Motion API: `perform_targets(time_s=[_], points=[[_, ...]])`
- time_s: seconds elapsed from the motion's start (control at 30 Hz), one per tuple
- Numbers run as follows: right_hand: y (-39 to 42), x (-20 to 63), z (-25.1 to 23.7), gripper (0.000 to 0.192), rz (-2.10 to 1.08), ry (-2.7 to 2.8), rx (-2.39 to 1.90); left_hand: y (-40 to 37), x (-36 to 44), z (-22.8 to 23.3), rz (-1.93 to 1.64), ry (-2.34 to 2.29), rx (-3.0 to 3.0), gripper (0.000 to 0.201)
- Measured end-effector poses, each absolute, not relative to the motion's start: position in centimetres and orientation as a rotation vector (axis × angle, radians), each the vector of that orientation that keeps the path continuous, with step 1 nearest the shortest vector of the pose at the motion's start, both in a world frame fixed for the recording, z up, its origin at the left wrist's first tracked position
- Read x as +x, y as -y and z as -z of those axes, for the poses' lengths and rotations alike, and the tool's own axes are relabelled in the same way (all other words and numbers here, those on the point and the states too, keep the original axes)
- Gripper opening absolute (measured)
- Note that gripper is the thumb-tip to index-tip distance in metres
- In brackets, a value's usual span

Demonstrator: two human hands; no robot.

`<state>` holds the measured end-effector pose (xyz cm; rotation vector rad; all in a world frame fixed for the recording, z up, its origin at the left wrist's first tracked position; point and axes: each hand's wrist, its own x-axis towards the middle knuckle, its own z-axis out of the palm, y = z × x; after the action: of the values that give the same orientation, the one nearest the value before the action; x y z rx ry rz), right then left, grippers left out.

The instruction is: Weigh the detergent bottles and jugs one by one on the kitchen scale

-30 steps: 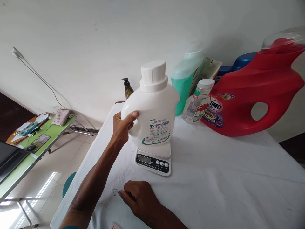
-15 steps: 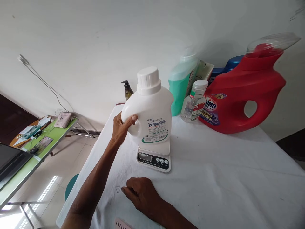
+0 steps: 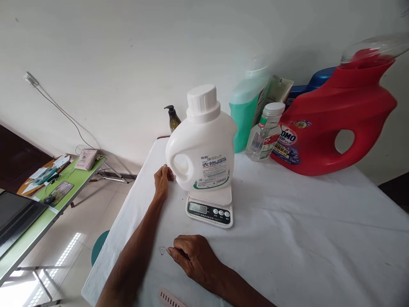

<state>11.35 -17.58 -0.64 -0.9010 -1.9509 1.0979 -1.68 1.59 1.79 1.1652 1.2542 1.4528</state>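
A white laundry liquid jug (image 3: 204,140) with a white ribbed cap and a printed label stands upright on a small white kitchen scale (image 3: 209,213). The scale's display and round buttons face me; I cannot read any figure on the display. Just left of the jug's handle is my left hand (image 3: 162,181), apart from it, with its fingers loosely curled and nothing in them. My right hand (image 3: 193,258) rests on the white cloth in front of the scale, fingers folded in, holding nothing that I can see.
Right of the jug stand a green liquid bottle (image 3: 244,119), a clear jar (image 3: 263,138) and a large red detergent jug (image 3: 335,119). A dark pump bottle (image 3: 173,119) is behind. A pink strip (image 3: 171,298) lies at the front edge. A green table (image 3: 75,179) stands left.
My left hand has let go of the white jug's handle and drawn down and away from it. The jug stays on the scale. My right hand keeps its place; the view has shifted slightly.
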Motion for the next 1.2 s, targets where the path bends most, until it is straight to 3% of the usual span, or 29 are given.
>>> perform_targets(time_s=[0.47, 0.87, 1.0, 1.2], points=[[17.7, 11.5, 0.6, 0.044, -1.084, 1.975, -0.902, -1.4, -1.7, -1.4, -1.397, -1.279, 1.343, 0.047], [17.5, 11.4, 0.4, 0.044, -1.097, 1.988, -0.901, -1.4, -1.7, -1.1, -1.399, -1.273, 1.306, 0.055], [17.5, 11.5, 0.5, 0.045, -1.113, 1.976, -0.913, -0.8, -1.2, -4.2, -1.473, -1.162, 1.105, 0.061], [17.6, 11.6, 0.1, 0.045, -1.156, 1.957, -0.928, 1.9, 1.1, -12.9, -1.493, -0.934, 1.446, 0.068]])
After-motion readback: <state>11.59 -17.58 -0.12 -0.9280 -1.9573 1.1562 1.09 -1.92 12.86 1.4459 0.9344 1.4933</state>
